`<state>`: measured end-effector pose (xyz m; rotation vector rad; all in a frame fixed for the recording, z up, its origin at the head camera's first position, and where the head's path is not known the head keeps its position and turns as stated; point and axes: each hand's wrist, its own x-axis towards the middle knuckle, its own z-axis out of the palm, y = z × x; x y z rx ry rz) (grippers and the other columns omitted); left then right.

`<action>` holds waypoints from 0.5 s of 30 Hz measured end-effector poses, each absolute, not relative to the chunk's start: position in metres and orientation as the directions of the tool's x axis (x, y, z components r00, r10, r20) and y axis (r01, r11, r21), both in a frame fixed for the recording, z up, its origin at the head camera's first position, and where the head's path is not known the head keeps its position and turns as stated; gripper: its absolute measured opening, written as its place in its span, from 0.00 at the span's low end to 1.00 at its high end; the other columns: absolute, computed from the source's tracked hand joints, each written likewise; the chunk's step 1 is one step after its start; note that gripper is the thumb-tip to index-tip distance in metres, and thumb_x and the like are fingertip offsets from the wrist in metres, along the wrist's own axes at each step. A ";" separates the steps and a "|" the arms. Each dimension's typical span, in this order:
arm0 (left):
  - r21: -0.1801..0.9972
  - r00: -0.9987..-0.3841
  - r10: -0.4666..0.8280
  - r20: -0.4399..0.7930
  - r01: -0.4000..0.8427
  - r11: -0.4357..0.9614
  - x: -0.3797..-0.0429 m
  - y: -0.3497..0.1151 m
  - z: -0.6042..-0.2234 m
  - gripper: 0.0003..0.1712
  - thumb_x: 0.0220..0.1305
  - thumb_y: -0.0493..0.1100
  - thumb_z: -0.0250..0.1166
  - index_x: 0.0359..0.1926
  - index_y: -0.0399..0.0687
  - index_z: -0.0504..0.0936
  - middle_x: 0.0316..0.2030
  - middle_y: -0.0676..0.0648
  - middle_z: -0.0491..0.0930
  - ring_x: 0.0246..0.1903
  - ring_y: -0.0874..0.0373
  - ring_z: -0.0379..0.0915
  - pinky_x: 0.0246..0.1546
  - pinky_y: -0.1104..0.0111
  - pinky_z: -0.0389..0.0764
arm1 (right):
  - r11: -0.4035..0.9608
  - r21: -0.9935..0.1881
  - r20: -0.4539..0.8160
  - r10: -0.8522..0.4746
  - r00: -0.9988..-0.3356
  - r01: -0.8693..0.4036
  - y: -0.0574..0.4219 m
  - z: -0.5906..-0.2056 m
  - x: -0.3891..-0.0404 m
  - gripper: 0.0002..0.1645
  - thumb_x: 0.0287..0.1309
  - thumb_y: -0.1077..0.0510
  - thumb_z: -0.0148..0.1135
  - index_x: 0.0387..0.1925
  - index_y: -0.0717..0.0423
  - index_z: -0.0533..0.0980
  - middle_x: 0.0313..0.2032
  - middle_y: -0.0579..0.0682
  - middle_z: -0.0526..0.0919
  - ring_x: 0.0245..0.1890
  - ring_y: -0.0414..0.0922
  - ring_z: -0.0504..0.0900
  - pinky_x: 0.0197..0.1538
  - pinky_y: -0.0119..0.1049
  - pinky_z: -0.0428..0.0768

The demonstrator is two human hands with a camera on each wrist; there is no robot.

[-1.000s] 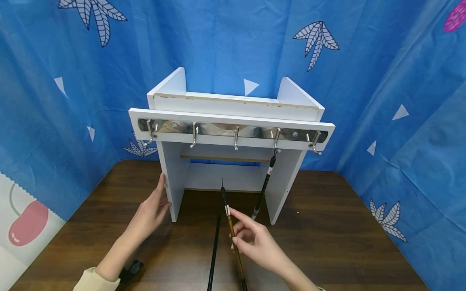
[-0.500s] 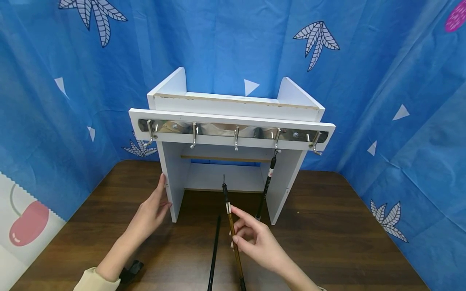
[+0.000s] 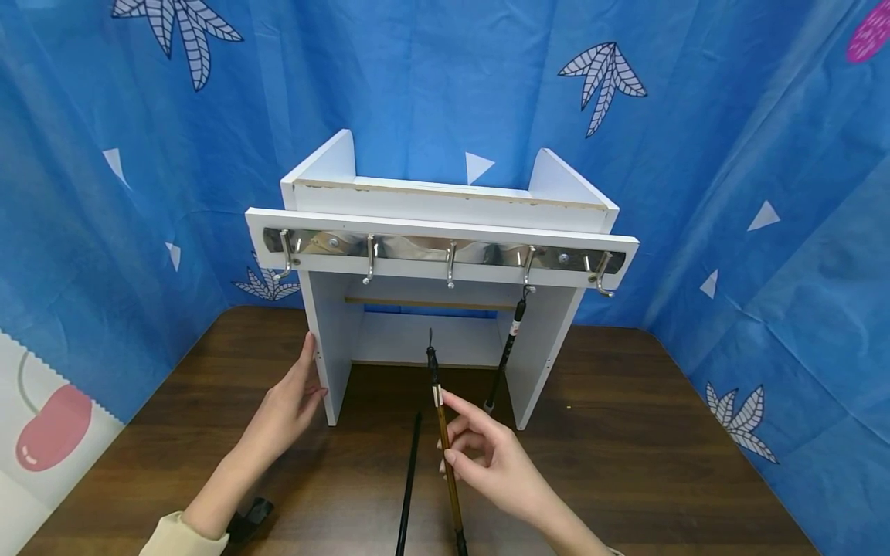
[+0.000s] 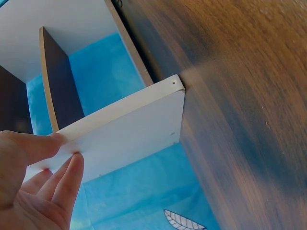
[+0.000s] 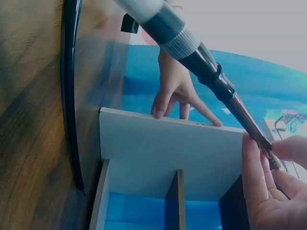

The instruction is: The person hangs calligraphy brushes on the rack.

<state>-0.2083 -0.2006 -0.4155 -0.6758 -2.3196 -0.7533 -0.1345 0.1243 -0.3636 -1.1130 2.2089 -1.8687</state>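
Observation:
My right hand (image 3: 494, 459) pinches the brown handle of a calligraphy brush (image 3: 454, 498) between thumb and fingers. The brush's thin cord loop (image 3: 430, 337) points up and away, below the hook rail; in the right wrist view its white bristles (image 5: 140, 8) are at the near end. My left hand (image 3: 283, 405) touches the left side panel (image 4: 129, 127) of a white shelf unit, thumb on the front edge and fingertips against the outer face. A black calligraphy brush (image 3: 513, 340) hangs by its loop from the fourth metal hook (image 3: 530, 266) from the left.
The rail (image 3: 410, 268) across the unit's front carries several metal hooks. A slim black stick (image 3: 410, 483) lies on the brown wooden table (image 3: 626, 463), left of the held brush. Blue patterned curtain (image 3: 445, 77) surrounds the table at the back and sides.
The loop end of the held brush has risen slightly toward the rail. The hanging brush sways a little at its lower end. My left hand stays on the panel.

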 end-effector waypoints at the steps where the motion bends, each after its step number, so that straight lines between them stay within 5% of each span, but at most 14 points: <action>1: 0.343 -0.690 0.274 0.670 0.615 0.710 -0.208 -0.201 -0.416 0.63 0.43 0.20 0.70 0.73 0.44 0.39 0.63 0.29 0.59 0.38 0.41 0.79 0.31 0.59 0.82 | 0.012 -0.873 0.406 -0.535 -0.741 -0.487 0.124 -0.363 -0.134 0.36 0.59 0.71 0.57 0.68 0.56 0.59 0.37 0.58 0.73 0.31 0.45 0.80 0.25 0.39 0.82; 15: 0.347 -0.689 0.274 0.671 0.618 0.705 -0.208 -0.201 -0.417 0.63 0.44 0.20 0.69 0.73 0.43 0.39 0.63 0.29 0.59 0.38 0.43 0.79 0.32 0.59 0.82 | -0.065 -0.863 0.457 -0.521 -0.721 -0.500 0.122 -0.350 -0.129 0.37 0.60 0.72 0.56 0.69 0.55 0.58 0.38 0.60 0.73 0.33 0.47 0.80 0.27 0.41 0.82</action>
